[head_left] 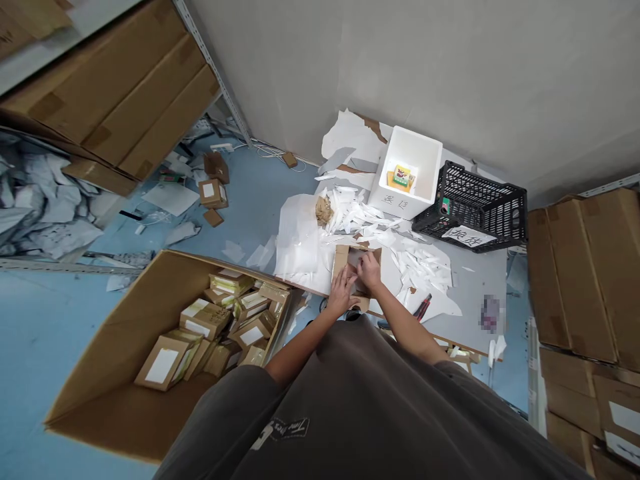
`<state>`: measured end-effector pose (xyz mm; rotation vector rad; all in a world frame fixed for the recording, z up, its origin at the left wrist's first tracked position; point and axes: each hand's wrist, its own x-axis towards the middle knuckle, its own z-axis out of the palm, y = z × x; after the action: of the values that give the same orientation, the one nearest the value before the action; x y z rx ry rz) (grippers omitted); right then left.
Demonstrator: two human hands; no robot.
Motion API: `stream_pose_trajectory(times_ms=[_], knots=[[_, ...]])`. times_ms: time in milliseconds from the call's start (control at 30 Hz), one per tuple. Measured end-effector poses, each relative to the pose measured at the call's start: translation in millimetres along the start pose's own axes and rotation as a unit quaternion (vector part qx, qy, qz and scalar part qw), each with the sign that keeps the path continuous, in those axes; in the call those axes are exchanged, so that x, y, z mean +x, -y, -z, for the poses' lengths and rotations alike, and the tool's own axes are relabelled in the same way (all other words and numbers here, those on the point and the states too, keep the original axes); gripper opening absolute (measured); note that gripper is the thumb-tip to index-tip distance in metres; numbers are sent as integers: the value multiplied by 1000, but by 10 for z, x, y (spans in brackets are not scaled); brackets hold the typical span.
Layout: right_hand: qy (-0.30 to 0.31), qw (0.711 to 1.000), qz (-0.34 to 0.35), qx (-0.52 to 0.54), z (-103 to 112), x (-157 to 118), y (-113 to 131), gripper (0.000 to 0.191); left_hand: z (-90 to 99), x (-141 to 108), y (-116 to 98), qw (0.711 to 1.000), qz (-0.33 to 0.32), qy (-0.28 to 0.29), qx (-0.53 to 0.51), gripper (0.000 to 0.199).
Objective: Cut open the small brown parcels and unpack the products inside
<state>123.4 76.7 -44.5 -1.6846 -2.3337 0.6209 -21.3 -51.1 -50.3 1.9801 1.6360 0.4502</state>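
A small open cardboard box lies at the table's front edge, directly in front of me. My left hand grips its near left side, fingers reaching over the edge. Curled closed, my right hand is at the box's opening on the right; its fingertips point down inside, and what they pinch is hidden. White paper scraps surround the box at the back and right. A red and black utility knife rests on the table to the right of my right forearm.
Behind are a white bin holding small yellow packets and a black crate. At left, a large carton contains several taped small boxes. Stacked cartons line the right side; a shelf stands at left.
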Motion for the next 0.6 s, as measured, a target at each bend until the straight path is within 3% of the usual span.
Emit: stream_pose_trajectory(times_ms=[100,167,233,433,500,600], knots=[[62,998,-8,-11,-65,38,-12,38,19,0,-75,999,-39,19,21,46],[72,997,-25,-21,-95,100,-53,51,25,10,-115,997,-57,37,33,28],[89,995,-35,-30,-111,189,-106,64,31,25,-136,997,-48,55,38,25],[216,975,-52,-22,-195,487,-173,89,50,54,-113,992,-34,110,52,39],[229,971,-69,9,-270,559,-155,87,55,50,-71,992,-36,109,60,34],[217,969,-99,65,-435,605,-99,67,71,4,62,994,-18,101,49,29]])
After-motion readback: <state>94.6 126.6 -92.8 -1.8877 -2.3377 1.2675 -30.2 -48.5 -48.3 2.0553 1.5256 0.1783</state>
